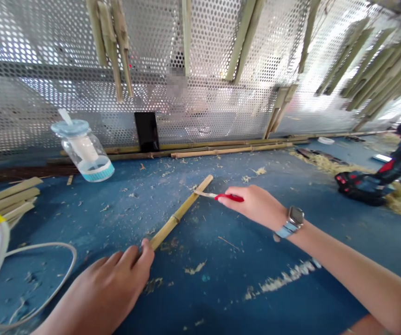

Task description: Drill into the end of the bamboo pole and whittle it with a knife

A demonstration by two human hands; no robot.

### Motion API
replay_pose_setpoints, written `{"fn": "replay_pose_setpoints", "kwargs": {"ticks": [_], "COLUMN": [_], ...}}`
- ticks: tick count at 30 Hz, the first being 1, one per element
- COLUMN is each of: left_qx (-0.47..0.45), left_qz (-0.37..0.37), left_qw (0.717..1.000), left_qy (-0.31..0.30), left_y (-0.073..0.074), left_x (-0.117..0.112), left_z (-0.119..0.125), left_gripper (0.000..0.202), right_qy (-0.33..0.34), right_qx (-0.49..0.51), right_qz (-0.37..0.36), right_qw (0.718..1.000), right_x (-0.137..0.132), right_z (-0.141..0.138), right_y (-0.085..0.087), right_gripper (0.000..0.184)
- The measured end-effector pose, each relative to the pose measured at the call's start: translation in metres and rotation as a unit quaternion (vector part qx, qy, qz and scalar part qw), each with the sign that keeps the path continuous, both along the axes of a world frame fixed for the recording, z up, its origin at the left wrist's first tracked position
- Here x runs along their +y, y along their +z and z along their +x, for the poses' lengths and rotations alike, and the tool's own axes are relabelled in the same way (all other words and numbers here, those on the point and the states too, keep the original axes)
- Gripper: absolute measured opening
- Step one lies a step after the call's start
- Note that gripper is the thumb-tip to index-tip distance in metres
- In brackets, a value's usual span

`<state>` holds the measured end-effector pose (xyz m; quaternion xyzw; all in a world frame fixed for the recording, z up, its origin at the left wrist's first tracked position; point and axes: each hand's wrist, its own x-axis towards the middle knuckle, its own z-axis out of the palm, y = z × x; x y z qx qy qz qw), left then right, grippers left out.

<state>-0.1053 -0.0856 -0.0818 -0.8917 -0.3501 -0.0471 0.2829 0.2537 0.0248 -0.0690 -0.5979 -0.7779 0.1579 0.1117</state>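
My left hand point(116, 279) is closed round the near end of a bamboo strip point(183, 209) that slants away across the blue tabletop. A node ring shows about midway along the strip. In my right hand point(252, 202), which wears a watch point(295, 217) on its wrist, is a knife with a red handle point(230, 197). Its narrow blade point(205, 194) points left and touches the bamboo near the far end. Fine pale shavings lie on the table around that end.
At the back left a clear lidded jar point(94, 156) stands tilted, near an upright black phone point(147, 132). Bamboo poles point(228, 150) lie along the perforated metal wall. On the right rests a cordless power tool point(375, 181); at left are bamboo strips point(12, 197) and a white hose point(71, 265).
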Motion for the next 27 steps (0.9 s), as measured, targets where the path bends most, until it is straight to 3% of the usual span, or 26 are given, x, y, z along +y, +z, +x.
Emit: {"fn": "replay_pose_setpoints", "kwargs": {"ticks": [5,10,14,19,24,27], "left_qx": [0.007,-0.004,-0.011,-0.014,-0.025,-0.024], "left_qz": [-0.011,-0.011,-0.015,-0.018,-0.027,-0.017], "left_qw": [1.000,1.000,1.000,1.000,0.999,1.000], "left_qy": [0.007,0.005,0.006,0.009,0.000,-0.006], "left_y": [-0.002,-0.003,-0.002,-0.002,-0.001,0.001], "left_x": [0.000,-0.001,-0.001,-0.002,0.000,-0.001], "left_z": [-0.001,-0.001,-0.001,-0.001,0.000,0.000], "left_gripper": [0.046,0.047,0.047,0.049,0.048,0.049], "right_qy": [-0.069,-0.026,-0.065,-0.018,-0.051,-0.019], "right_qx": [-0.020,0.007,-0.007,0.025,0.015,0.026], "right_qz": [0.028,-0.005,0.021,-0.014,0.024,-0.007], "right_qw": [0.997,1.000,0.998,0.999,0.998,0.999], "right_x": [0.009,0.006,0.008,0.011,0.017,0.009], "right_z": [0.007,0.008,0.009,0.010,0.009,0.001], "right_y": [-0.001,-0.002,-0.003,-0.006,-0.007,-0.005], "right_gripper": [0.053,0.056,0.052,0.058,0.052,0.055]}}
